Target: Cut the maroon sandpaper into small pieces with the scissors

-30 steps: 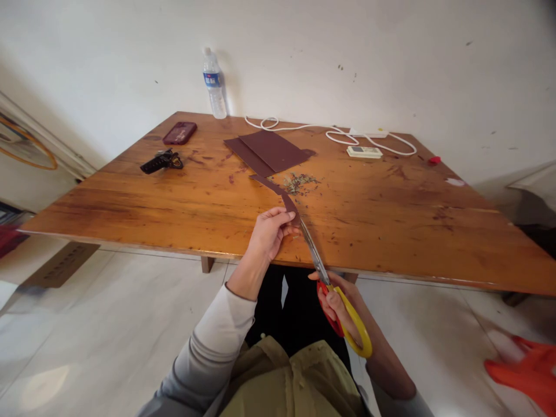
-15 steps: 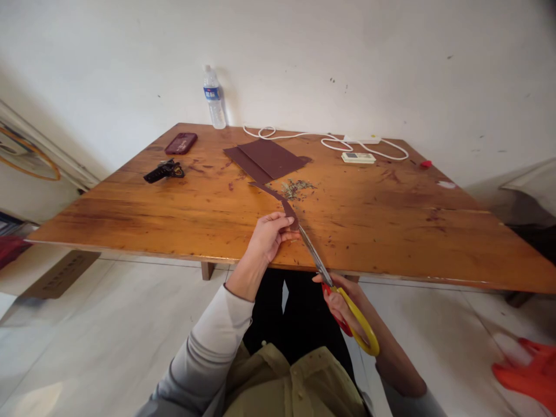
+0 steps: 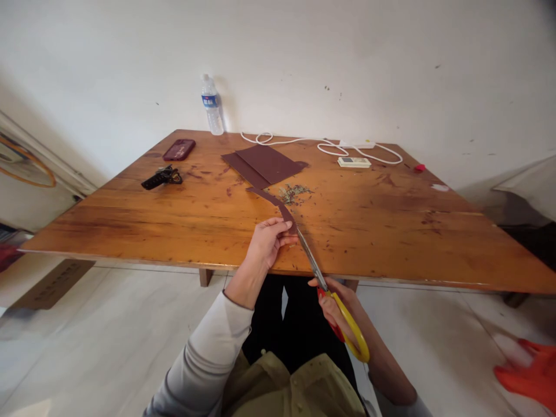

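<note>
My left hand [image 3: 269, 238] pinches a narrow strip of dark maroon paper [image 3: 285, 213] above the table's front edge. The strip bends away toward the back left. My right hand [image 3: 336, 304] is wrapped round the handles of a pair of scissors [image 3: 313, 262], one handle red and the other yellow. The scissors' blades look nearly closed, and their tips meet the end of the strip beside my left fingers. Behind the strip lie maroon sheets [image 3: 273, 163], overlapping. A small heap of clippings [image 3: 294, 194] is just right of the strip.
On the wooden table [image 3: 174, 226] stand a water bottle [image 3: 212, 107], a maroon phone [image 3: 179, 150] and black keys [image 3: 161, 177]. A white cable [image 3: 299, 139] and a pale remote [image 3: 354, 163] lie at the back. An orange-red bag [image 3: 527, 370] is on the floor at right.
The view has tilted slightly, so the table sits a little lower. My right hand and the scissors have shifted slightly left and down; the left hand keeps its pinch on the strip.
</note>
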The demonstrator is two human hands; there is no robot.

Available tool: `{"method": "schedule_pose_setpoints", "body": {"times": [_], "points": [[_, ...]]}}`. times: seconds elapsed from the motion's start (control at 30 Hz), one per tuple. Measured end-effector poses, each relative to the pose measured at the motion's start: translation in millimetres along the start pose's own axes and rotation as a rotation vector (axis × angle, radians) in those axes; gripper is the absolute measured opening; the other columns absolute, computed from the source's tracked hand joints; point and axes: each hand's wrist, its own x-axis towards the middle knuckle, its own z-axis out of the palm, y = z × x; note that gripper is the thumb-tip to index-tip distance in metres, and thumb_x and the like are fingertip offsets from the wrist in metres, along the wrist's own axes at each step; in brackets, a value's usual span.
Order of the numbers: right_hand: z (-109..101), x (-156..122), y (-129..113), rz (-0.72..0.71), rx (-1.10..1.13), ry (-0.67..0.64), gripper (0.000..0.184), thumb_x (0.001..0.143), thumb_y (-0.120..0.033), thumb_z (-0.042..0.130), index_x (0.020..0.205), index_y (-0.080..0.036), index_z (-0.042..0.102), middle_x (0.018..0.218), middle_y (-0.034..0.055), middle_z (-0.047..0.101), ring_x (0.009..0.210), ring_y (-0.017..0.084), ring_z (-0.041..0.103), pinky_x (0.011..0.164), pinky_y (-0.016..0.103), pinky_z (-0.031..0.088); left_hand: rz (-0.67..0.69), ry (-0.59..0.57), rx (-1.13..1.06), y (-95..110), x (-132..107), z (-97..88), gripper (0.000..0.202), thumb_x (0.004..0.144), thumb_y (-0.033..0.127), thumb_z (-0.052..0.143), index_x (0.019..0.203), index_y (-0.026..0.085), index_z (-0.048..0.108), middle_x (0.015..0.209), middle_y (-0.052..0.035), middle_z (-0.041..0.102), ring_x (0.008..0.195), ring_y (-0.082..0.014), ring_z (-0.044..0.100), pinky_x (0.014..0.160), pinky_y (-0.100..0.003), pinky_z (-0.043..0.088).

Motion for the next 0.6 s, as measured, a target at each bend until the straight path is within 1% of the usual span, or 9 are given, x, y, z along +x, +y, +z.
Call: {"method": "schedule_pose_setpoints", "body": {"times": [0.13, 0.37, 0.5, 0.6], "points": [[0, 0, -1, 0.026, 0.029, 0.002, 0.044, 0.082, -0.057, 0.068, 0.105, -0.019, 0.069, 0.060, -0.0066, 0.039, 0.044, 0.008, 0.027, 0.039, 0.021, 0.021, -0.007, 0.024, -0.017, 0, 0, 0.2, 0.014, 0.063, 0.010, 0.074, 0.064, 0.013, 0.060, 0.061, -0.0008, 0.064, 0.052, -0.0121, 0.062, 0.058, -0.028, 0.058], [6, -3, -7, 0.086, 0.076, 0.013, 0.034, 0.082, -0.045, 0.067, 0.103, -0.019, 0.067, 0.057, -0.0093, 0.037, 0.039, 0.007, 0.028, 0.039, 0.020, 0.022, 0.002, 0.025, -0.022, -1, 1, 0.2, 0.018, 0.062, 0.010, 0.077, 0.064, 0.013, 0.059, 0.060, -0.0005, 0.064, 0.051, -0.0124, 0.063, 0.057, -0.027, 0.058], [10, -5, -10, 0.065, 0.035, 0.021, 0.030, 0.086, -0.044, 0.064, 0.103, -0.019, 0.065, 0.053, -0.0095, 0.038, 0.039, 0.008, 0.030, 0.039, 0.020, 0.022, 0.005, 0.035, -0.021, -1, 2, 1.0, 0.018, 0.061, 0.009, 0.076, 0.064, 0.013, 0.059, 0.061, -0.0005, 0.064, 0.049, -0.0119, 0.062, 0.055, -0.027, 0.057], [15, -4, -8, 0.045, 0.068, 0.066, 0.030, 0.083, -0.045, 0.066, 0.097, -0.019, 0.065, 0.050, -0.0112, 0.035, 0.037, 0.006, 0.025, 0.037, 0.020, 0.018, 0.005, 0.027, -0.015, -1, 1, 2.2, 0.018, 0.063, 0.008, 0.075, 0.064, 0.013, 0.058, 0.060, -0.0005, 0.064, 0.049, -0.0116, 0.061, 0.055, -0.027, 0.058]]}}
